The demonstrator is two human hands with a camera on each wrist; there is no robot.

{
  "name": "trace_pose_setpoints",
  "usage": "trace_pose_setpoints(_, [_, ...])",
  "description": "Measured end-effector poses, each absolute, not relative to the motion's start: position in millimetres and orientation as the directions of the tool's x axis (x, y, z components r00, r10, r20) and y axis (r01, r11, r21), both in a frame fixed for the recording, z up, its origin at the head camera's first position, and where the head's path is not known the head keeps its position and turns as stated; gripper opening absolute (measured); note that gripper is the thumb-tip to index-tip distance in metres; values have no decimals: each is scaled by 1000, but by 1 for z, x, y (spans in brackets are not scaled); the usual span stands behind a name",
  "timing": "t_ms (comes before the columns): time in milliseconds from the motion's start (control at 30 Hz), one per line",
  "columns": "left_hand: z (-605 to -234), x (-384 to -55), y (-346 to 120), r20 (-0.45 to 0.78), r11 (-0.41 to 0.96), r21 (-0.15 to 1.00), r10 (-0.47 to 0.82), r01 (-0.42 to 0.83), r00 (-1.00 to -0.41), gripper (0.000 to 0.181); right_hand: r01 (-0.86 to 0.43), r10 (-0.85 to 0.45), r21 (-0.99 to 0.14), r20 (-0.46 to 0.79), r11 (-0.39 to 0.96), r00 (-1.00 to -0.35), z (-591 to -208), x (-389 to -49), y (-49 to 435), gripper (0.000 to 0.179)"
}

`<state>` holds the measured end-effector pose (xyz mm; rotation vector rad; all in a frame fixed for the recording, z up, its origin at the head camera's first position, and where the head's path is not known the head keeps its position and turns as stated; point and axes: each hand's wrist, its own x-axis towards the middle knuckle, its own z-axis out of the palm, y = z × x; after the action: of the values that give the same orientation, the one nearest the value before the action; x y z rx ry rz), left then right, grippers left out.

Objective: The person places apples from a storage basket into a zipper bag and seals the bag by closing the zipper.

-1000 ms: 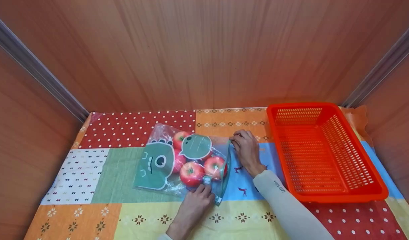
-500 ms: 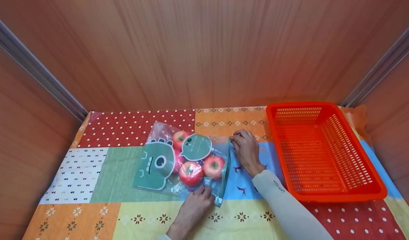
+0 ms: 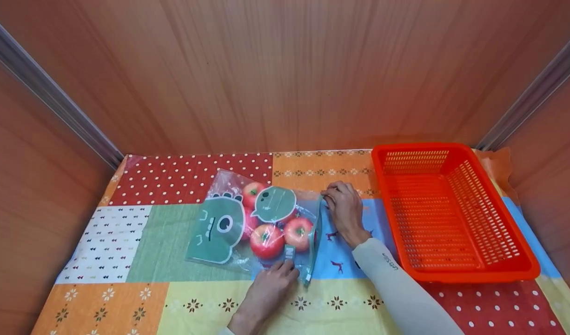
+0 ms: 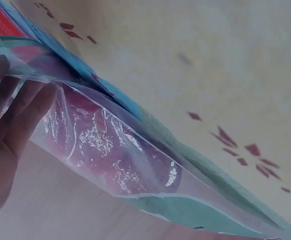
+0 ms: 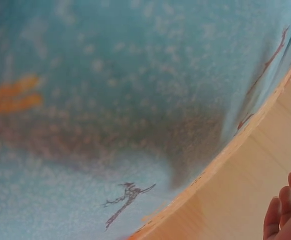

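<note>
A clear zip bag (image 3: 241, 253) with a green cartoon print lies flat, holding several red apples (image 3: 267, 241). Its green zip edge (image 3: 316, 237) faces right, and a white slider sits near that edge's lower end. My left hand (image 3: 272, 287) grips the bag's near side, close to the zip end. In the left wrist view, the fingers (image 4: 28, 112) of that hand are against the crinkled plastic (image 4: 93, 132). At the far end of the zip edge, my right hand (image 3: 344, 209) pinches the corner. The right wrist view shows only some fingertips (image 5: 285, 205) at its edge.
To the right of the bag stands a red plastic basket (image 3: 452, 223) with slotted walls. A patchwork cloth (image 3: 173, 242) covers the table. Wood-grain panels (image 3: 285, 79) rise at the back and both sides.
The zip edge and its lower corner shift slightly as the plastic flexes. Both hands keep almost the same places, and the basket stays put.
</note>
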<state>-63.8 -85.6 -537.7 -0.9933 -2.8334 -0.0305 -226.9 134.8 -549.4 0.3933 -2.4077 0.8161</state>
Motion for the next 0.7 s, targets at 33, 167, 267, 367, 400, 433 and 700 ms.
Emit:
trace_pose_setpoints(33, [-538, -64, -87, 155, 785, -7, 612, 619, -775, 32, -429, -87, -470, 589, 771, -803, -549, -226, 135, 7])
trace_pose_setpoints(167, [-538, -65, -91, 234, 794, 94, 568, 600, -789, 28, -405, -64, -481, 580, 777, -812, -546, -225, 135, 7])
trace_pose_setpoints(267, [-538, -66, -94, 272, 795, 163, 533, 584, -801, 26, -386, -51, -488, 567, 783, -822, -544, -224, 134, 7])
trace_pose_setpoints(367, [-536, -66, -95, 308, 791, 210, 505, 575, -806, 25, -372, -46, -496, 553, 785, -832, -543, -222, 134, 8])
trace_pose_setpoints(400, [-536, -67, -96, 322, 787, 224, 497, 575, -806, 24, -368, -44, -499, 548, 785, -835, -542, -221, 134, 8])
trace_pose_setpoints(433, [-536, -67, -96, 337, 783, 235, 491, 577, -804, 23, -365, -42, -499, 546, 786, -837, -541, -221, 134, 9])
trace_pose_setpoints(700, [-532, -70, -99, 428, 744, 380, 385, 549, -818, 24, -341, -25, -488, 545, 803, -838, -533, -218, 133, 9])
